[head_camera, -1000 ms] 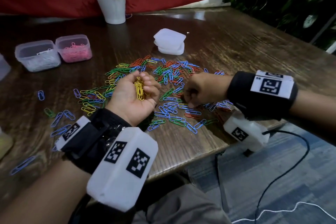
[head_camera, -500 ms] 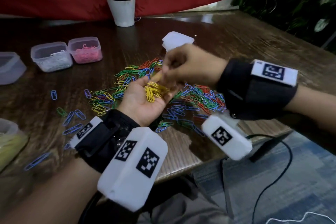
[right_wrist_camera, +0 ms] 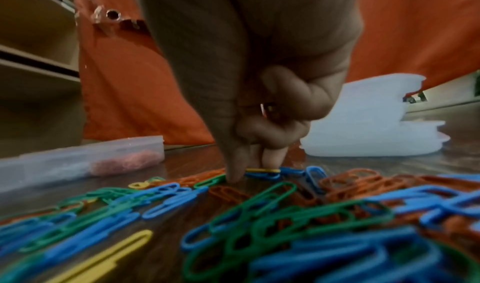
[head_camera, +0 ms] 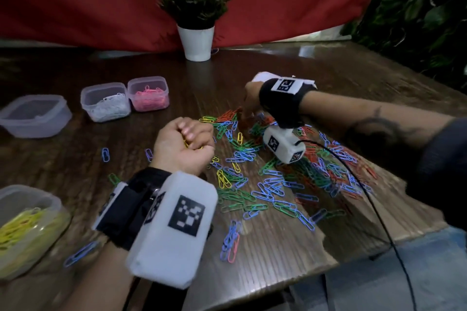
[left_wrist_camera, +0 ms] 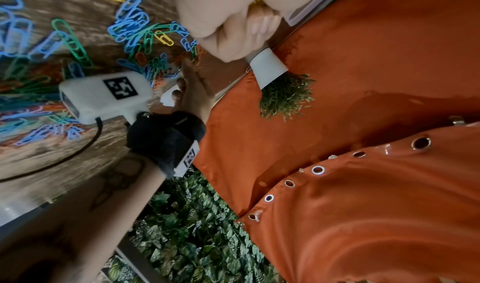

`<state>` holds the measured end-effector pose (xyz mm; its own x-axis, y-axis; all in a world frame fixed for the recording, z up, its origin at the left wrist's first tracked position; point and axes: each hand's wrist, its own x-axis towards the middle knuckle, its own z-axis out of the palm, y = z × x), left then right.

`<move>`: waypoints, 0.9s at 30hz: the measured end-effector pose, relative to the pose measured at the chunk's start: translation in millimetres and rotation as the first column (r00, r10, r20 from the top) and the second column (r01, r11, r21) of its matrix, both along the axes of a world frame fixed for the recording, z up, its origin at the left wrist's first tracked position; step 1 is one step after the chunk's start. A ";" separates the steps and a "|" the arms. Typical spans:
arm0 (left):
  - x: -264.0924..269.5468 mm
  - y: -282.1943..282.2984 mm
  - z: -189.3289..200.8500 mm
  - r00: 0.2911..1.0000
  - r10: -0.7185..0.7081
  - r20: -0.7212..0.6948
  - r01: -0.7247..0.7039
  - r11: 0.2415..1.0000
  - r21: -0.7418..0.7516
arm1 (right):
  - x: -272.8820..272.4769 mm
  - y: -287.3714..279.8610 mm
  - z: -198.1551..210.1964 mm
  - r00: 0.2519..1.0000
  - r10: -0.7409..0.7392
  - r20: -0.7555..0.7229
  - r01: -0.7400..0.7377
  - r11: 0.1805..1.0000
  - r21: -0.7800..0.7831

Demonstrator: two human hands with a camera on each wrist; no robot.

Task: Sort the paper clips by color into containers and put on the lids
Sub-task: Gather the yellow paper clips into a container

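Right hand [right_wrist_camera: 249,123] fingertips pinching yellow clip [right_wrist_camera: 262,170], wrist view only; left hand [head_camera: 184,145] fisted on yellow clips.

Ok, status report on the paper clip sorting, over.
Left hand fisted on yellow clips. Right hand pinching at a yellow clip in the mixed pile. Nothing in the way.

Counter: I see a dark wooden counter [head_camera: 290,247] with a ragged near edge.
Middle: a loose pile of paper clips [head_camera: 267,179], blue, green, red and yellow.
Left side: four tubs [head_camera: 106,101], holding white, pink and yellow clips; the fourth's contents I cannot make out.
Far side: potted plant [head_camera: 197,40]; stacked lids [right_wrist_camera: 371,121].
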<state>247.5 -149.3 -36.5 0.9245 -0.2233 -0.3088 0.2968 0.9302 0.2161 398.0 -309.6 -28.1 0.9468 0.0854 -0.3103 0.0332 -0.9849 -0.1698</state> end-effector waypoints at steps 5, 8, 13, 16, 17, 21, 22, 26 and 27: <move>0.8 7.1 2.1 1.000 0.019 -0.018 -0.018 0.999 0.041 | -5.9 2.5 5.2 0.996 -0.064 -0.070 0.061 0.997 -0.039; 4.2 13.4 1.3 0.998 0.047 -0.039 -0.047 0.999 0.002 | -26.9 10.2 25.0 0.999 0.015 -0.039 -0.012 0.996 0.086; 4.0 15.2 -0.3 0.999 0.042 0.018 -0.042 0.999 -0.024 | -32.2 2.3 31.2 0.995 0.023 -0.096 0.004 0.962 0.272; 5.1 10.6 -2.1 1.000 0.024 -0.005 -0.024 0.999 -0.037 | -34.2 0.4 32.2 0.987 0.032 -0.155 0.027 0.931 0.363; 4.4 8.4 -2.0 0.999 0.033 -0.017 -0.034 0.998 -0.059 | -33.7 -0.3 33.3 0.984 0.048 -0.174 0.020 0.927 0.374; 4.3 6.6 -1.2 0.993 0.057 -0.103 -0.069 0.991 -0.112 | -41.0 0.8 42.0 0.978 0.063 -0.200 0.032 0.897 0.440; 4.7 7.8 -1.8 0.990 0.065 -0.126 -0.083 0.985 -0.148 | -43.5 1.3 43.4 0.976 0.080 -0.202 0.021 0.891 0.454; 6.1 7.7 -0.9 0.969 0.170 -0.177 -0.193 0.974 -0.121 | -53.7 8.4 50.7 0.985 0.131 -0.109 -0.032 0.771 0.636; 5.4 5.6 1.0 0.969 0.190 -0.159 -0.203 0.977 -0.069 | -58.9 15.1 54.0 0.985 0.157 -0.065 -0.070 0.720 0.690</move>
<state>252.8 -143.6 -35.5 0.8973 -0.0727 -0.4354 0.1291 0.9864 0.1014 339.1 -294.5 25.9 0.8790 0.4199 -0.2257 0.0749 -0.5892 -0.8045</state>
